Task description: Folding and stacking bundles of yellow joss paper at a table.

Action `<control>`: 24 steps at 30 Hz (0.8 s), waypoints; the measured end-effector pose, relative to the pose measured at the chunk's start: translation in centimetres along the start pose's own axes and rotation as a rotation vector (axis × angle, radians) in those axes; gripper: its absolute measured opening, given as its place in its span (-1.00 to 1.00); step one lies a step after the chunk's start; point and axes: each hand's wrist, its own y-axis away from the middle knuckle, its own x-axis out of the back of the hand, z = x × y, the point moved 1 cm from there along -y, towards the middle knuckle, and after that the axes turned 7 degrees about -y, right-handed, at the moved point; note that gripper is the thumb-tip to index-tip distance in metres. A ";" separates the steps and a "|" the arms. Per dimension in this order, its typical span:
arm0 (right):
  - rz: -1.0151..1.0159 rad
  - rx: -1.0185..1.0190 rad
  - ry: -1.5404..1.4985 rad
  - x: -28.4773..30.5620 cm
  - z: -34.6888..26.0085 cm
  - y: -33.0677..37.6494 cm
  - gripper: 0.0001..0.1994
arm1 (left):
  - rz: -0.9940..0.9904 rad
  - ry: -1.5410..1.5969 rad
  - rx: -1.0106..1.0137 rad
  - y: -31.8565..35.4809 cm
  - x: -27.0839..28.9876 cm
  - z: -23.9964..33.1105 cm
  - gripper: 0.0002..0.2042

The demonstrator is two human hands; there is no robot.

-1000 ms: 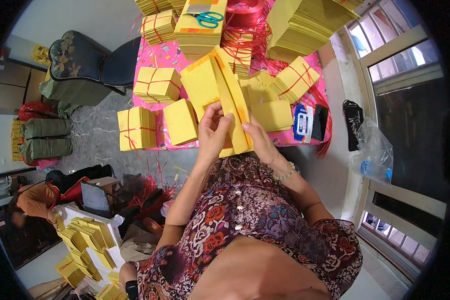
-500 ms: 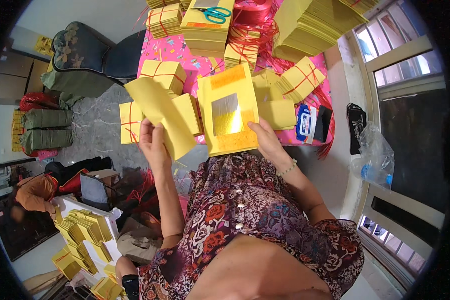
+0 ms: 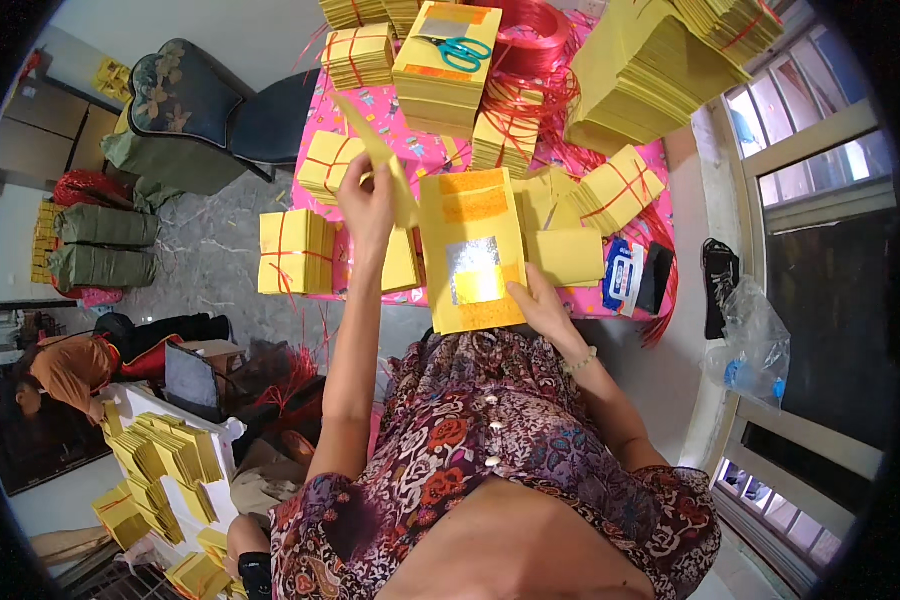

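My left hand [image 3: 368,208] pinches a plain yellow paper sheet [image 3: 400,190], raised and bent, seen nearly edge-on. My right hand [image 3: 545,303] grips the lower right edge of a stack of yellow joss paper [image 3: 475,227], thumb on top. The top sheet bears orange bands and a shiny silver-and-gold foil square. This stack is held at the table's near edge. Behind the raised sheet stands a yellow bundle [image 3: 328,165] tied with red string; another tied bundle [image 3: 295,252] sits at the table's left corner.
On the pink table lie teal scissors [image 3: 462,53] atop a tall stack, a coil of red plastic string [image 3: 520,45], large yellow piles [image 3: 650,80] and a wipes packet [image 3: 622,277]. A chair [image 3: 185,100] stands left. Another person's sleeve [image 3: 75,365] is beside a white table [image 3: 175,490].
My left hand has lifted the sheet up and to the right, turning it edge-on. The stack in my right hand sits slightly lower and more upright. The whole view has shifted a little.
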 end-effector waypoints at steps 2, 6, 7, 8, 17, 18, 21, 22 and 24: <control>0.021 0.081 0.067 0.0 0.7 0.0 -0.64 | 0.005 -0.037 -0.060 -2.9 -1.9 -0.8 -0.81; 0.024 0.074 0.162 -0.2 -1.2 0.7 -0.63 | 0.036 -0.149 -0.087 -7.8 -5.4 -4.2 -0.80; 0.019 0.028 0.138 -0.4 -1.8 0.9 -0.62 | 0.044 -0.198 -0.078 -8.6 -6.1 -4.9 -0.79; 0.026 0.028 0.138 -0.4 -1.9 0.8 -0.62 | 0.039 -0.194 -0.081 -9.1 -6.7 -5.6 -0.79; 0.022 0.057 0.193 -0.6 -2.0 0.7 -0.59 | 0.034 -0.675 -0.064 -11.4 -9.4 -13.1 -0.67; 0.025 0.034 0.182 -0.5 -2.0 0.8 -0.59 | 0.003 -0.718 -0.070 -11.2 -9.9 -13.2 -0.70; 0.037 0.009 0.177 -0.4 -1.7 0.7 -0.59 | -0.189 -0.751 0.011 -10.9 -10.4 -13.0 -0.67; 0.047 0.013 0.182 -0.4 -1.6 0.7 -0.58 | -0.347 -0.736 0.094 -10.5 -10.6 -12.8 -0.62; 0.048 0.024 0.168 -0.6 -1.9 0.8 -0.59 | -0.295 -0.718 0.021 -9.1 -9.8 -12.7 -0.57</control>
